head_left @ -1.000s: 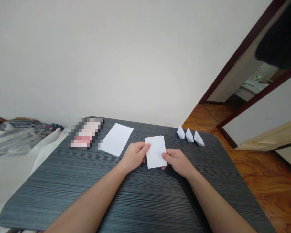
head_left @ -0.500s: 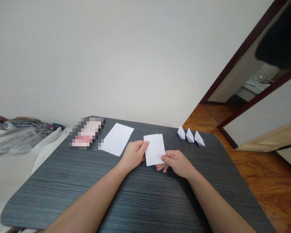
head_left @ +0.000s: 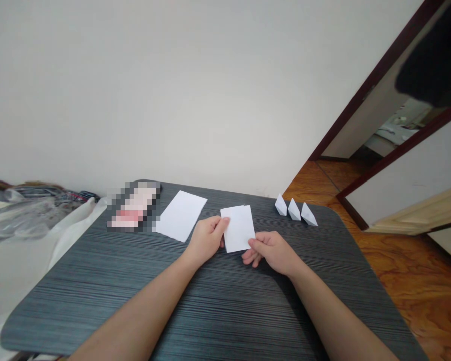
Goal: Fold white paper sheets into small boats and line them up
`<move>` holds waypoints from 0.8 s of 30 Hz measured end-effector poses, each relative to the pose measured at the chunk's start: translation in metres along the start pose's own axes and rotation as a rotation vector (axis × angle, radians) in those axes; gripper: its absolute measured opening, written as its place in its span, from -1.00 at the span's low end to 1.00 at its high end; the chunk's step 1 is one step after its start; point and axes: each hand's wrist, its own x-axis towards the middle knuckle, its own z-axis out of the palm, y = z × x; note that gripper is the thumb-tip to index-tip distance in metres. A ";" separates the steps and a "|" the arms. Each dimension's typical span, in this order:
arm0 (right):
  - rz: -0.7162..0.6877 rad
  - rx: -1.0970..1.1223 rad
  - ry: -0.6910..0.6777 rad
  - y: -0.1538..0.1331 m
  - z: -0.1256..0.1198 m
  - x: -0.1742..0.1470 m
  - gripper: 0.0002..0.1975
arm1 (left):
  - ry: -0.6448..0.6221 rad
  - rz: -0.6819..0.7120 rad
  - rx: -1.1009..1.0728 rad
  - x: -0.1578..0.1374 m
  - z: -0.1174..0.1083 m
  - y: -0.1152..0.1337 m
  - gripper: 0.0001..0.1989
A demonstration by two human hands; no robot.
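A small white folded sheet of paper (head_left: 239, 230) is held up over the dark table between both hands. My left hand (head_left: 206, 236) pinches its left edge, the thumb lying on top. On the lower right corner, my right hand (head_left: 272, 250) grips it between thumb and fingers, with the other fingers curled beneath. Flat on the table to the left of my left hand lies larger white paper (head_left: 182, 215). Three folded white paper shapes (head_left: 294, 209), pointed at the top, stand in a row beyond my right hand.
The dark wood-grain table (head_left: 210, 311) has rounded corners and meets a pale wall (head_left: 195, 100) at the back. A pixelated object (head_left: 133, 205) lies at its far left. Clear plastic sheeting (head_left: 18, 260) covers things on the left. Wooden floor (head_left: 417, 265) and a doorway are at right.
The folded paper has shifted slightly up and to the left in my hands, and its lower edge sits higher. Both hands keep their grip; the other papers have not moved.
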 end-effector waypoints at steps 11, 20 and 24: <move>-0.166 -0.141 0.027 -0.006 -0.005 -0.003 -0.70 | -0.183 -0.006 -0.195 -0.001 0.004 -0.004 -0.74; -0.260 0.012 0.135 0.003 -0.007 0.002 -0.66 | -0.293 -0.012 -0.323 -0.004 0.000 0.009 -0.72; -0.271 0.012 0.177 0.007 -0.009 0.002 -0.76 | -0.274 0.038 -0.346 -0.003 -0.003 0.010 -0.81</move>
